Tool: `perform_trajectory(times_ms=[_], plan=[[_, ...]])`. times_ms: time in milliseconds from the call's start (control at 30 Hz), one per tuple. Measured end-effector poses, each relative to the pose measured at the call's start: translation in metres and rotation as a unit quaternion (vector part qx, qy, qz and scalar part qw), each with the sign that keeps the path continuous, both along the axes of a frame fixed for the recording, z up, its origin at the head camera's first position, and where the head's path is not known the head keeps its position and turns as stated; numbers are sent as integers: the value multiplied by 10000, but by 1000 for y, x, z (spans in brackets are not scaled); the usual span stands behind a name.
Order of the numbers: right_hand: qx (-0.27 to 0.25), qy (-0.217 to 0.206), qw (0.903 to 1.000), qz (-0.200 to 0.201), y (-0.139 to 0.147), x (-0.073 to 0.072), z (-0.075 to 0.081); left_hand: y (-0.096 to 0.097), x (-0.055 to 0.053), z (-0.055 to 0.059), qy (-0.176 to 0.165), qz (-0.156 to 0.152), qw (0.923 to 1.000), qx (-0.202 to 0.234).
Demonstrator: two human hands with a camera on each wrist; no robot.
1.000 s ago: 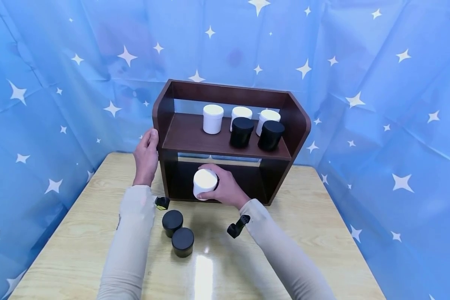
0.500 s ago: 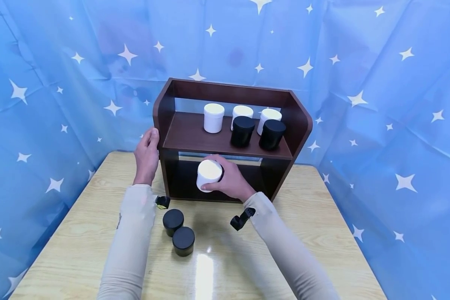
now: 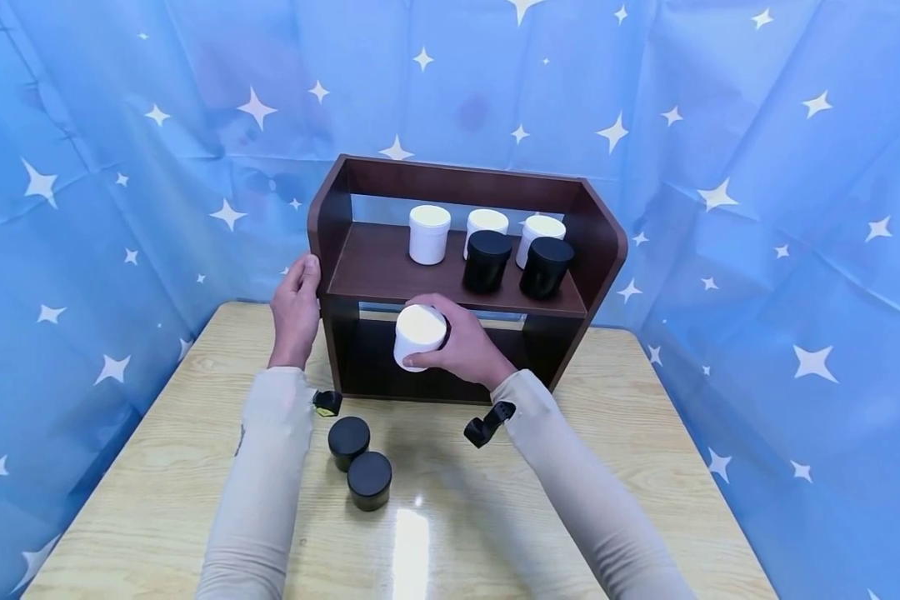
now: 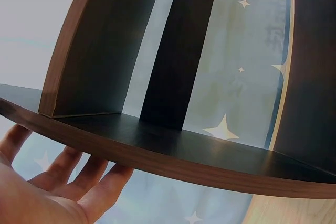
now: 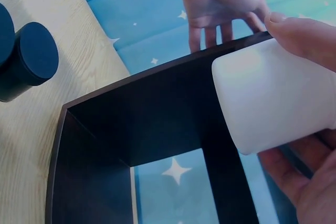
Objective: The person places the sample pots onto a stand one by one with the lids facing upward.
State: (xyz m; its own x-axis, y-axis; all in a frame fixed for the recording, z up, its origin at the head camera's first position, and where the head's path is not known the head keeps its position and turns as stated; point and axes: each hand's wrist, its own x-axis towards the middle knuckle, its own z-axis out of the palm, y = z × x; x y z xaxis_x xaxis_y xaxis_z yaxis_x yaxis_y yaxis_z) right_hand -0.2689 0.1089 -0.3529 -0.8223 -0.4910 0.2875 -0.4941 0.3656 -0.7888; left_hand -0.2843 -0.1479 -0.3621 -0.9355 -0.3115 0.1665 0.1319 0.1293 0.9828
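Observation:
In the head view my right hand (image 3: 465,343) grips a white lidded jar (image 3: 420,337), raised in front of the shelf unit's lower opening. Its thumb lies on the near side of the jar, as the right wrist view also shows with the white jar (image 5: 273,95). My left hand (image 3: 297,312) touches the outer left side of the dark brown shelf unit (image 3: 397,287); in the left wrist view its extended fingers (image 4: 110,190) meet the side panel. Two black jars (image 3: 348,437) stand close together on the table before the shelf.
Several jars stand on the upper board: a white jar (image 3: 429,236) towards the left, and two black jars (image 3: 486,262) in front of two white ones at the right. The wooden table (image 3: 592,467) bears the shelf. A blue starry curtain (image 3: 757,208) hangs behind and beside it.
My right hand has lifted the white jar upward and slightly right, towards the upper board's front edge. The left hand stays against the shelf's side.

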Motion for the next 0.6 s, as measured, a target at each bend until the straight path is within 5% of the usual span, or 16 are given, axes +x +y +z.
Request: perform_trajectory(times_ms=[600], plan=[[82, 40, 10000, 8, 0, -4, 20, 1, 2, 2, 20, -44, 10000, 24]])
